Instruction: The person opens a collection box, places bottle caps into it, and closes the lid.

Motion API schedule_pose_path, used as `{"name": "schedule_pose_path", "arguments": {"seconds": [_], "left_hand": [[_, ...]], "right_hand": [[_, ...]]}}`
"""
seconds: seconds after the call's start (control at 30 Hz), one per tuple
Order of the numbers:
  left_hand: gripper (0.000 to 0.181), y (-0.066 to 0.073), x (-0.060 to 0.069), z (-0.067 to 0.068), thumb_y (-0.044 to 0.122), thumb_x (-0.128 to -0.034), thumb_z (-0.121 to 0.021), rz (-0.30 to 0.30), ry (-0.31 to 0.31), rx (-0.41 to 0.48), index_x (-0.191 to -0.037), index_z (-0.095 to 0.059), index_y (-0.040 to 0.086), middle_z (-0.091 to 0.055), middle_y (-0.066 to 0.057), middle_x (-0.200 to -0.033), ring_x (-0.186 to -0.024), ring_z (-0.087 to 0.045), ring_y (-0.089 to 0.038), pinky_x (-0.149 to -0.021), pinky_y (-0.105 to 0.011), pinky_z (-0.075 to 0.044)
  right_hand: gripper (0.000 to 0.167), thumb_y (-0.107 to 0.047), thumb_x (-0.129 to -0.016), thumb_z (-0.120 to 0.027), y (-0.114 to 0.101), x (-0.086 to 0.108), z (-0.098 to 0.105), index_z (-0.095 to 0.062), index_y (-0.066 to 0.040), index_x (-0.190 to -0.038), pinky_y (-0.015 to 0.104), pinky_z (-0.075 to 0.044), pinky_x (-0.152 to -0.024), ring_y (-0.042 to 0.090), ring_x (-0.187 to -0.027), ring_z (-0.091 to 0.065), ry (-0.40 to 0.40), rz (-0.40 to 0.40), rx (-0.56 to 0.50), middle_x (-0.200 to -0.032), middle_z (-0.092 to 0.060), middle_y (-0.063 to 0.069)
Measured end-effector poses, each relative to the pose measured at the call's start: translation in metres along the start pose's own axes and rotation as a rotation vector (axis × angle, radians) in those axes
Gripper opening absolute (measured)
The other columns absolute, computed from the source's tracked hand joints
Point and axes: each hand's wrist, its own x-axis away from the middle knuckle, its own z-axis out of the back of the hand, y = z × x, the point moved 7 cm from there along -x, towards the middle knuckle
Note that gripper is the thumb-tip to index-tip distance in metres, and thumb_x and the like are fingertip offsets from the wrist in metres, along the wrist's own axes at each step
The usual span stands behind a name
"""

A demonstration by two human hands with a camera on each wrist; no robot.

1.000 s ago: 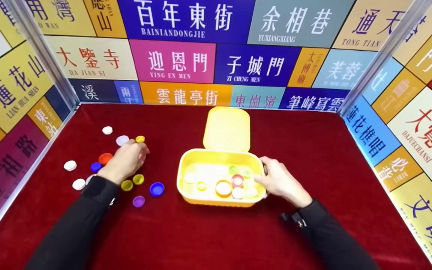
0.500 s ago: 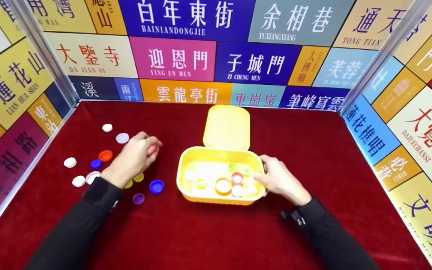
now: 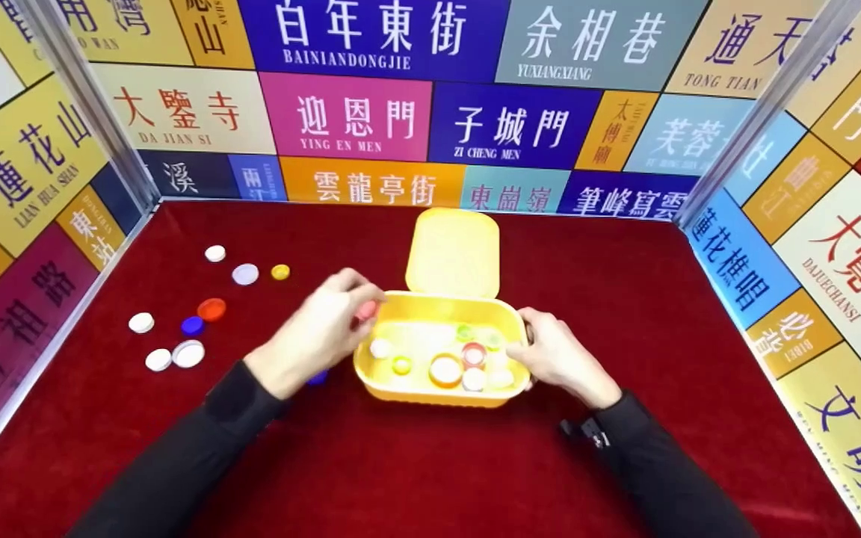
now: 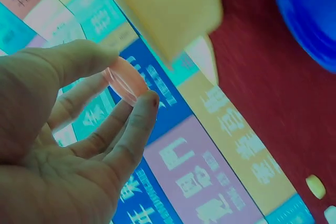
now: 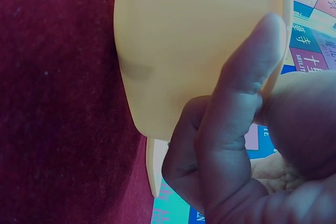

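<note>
A pink bottle cap is pinched between the thumb and a fingertip of my left hand. In the head view that hand is at the left rim of a yellow plastic box. Several caps lie inside the box, among them an orange-rimmed cap and a red cap. My right hand grips the box's right end wall, its thumb at the rim. From the right wrist, the box's outer wall fills much of the view, with fingers against it.
The yellow lid lies flipped back behind the box. On the red cloth at left are a red cap, a white cap, a small yellow cap and several others. A blue cap is partly hidden by my left hand.
My left hand has picked up the pink cap among the scattered caps and carried it right to the box's left rim. My right hand has kept its hold on the box.
</note>
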Motion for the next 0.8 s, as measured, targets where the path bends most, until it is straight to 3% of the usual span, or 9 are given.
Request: {"name": "schedule_pose_path", "arguments": {"seconds": [0.27, 0.43, 0.53, 0.67, 0.8], "left_hand": [[0.011, 0.037, -0.006, -0.032, 0.001, -0.1009, -0.084, -0.138, -0.098, -0.015, -0.112, -0.082, 0.001, -0.069, -0.017, -0.104, -0.094, -0.07, -0.033, -0.084, -0.04, -0.068], [0.013, 0.046, -0.006, -0.052, 0.006, -0.102, -0.085, -0.127, -0.201, -0.065, -0.115, -0.084, 0.005, -0.071, -0.015, -0.105, -0.093, -0.072, -0.03, -0.077, -0.037, -0.069], [0.019, 0.047, -0.006, -0.059, 0.008, -0.1024, -0.086, -0.107, -0.239, -0.082, -0.121, -0.086, 0.007, -0.074, -0.015, -0.109, -0.097, -0.073, -0.03, -0.081, -0.039, -0.07], [0.02, 0.048, -0.006, -0.062, 0.011, -0.1018, -0.088, -0.123, -0.222, -0.093, -0.121, -0.086, 0.007, -0.074, -0.015, -0.109, -0.098, -0.073, -0.03, -0.082, -0.038, -0.069], [0.011, 0.051, -0.005, -0.059, 0.009, -0.1023, -0.085, -0.158, -0.178, -0.104, -0.112, -0.085, 0.006, -0.072, -0.013, -0.101, -0.091, -0.07, -0.028, -0.074, -0.035, -0.067]], "right_hand": [[0.043, -0.005, -0.1, -0.074, 0.002, 0.001, 0.0, -0.069, 0.004, -0.141, 0.03, -0.061, -0.053, 0.015, -0.057, -0.071, -0.011, -0.009, -0.012, -0.091, -0.074, 0.013], [0.045, -0.004, -0.099, -0.075, 0.002, 0.0, 0.0, -0.069, 0.005, -0.142, 0.03, -0.062, -0.055, 0.016, -0.06, -0.072, -0.007, 0.002, -0.006, -0.093, -0.075, 0.014], [0.045, -0.005, -0.099, -0.076, 0.002, 0.0, 0.0, -0.07, 0.005, -0.142, 0.03, -0.062, -0.058, 0.016, -0.064, -0.072, 0.0, 0.006, 0.007, -0.096, -0.076, 0.014], [0.045, -0.005, -0.098, -0.076, 0.001, -0.001, 0.0, -0.07, 0.005, -0.142, 0.029, -0.061, -0.058, 0.016, -0.064, -0.072, 0.004, 0.006, 0.012, -0.096, -0.076, 0.014], [0.045, -0.003, -0.098, -0.074, 0.002, -0.001, -0.001, -0.069, 0.005, -0.142, 0.029, -0.061, -0.055, 0.015, -0.058, -0.071, 0.001, -0.001, -0.005, -0.092, -0.075, 0.013]]}}
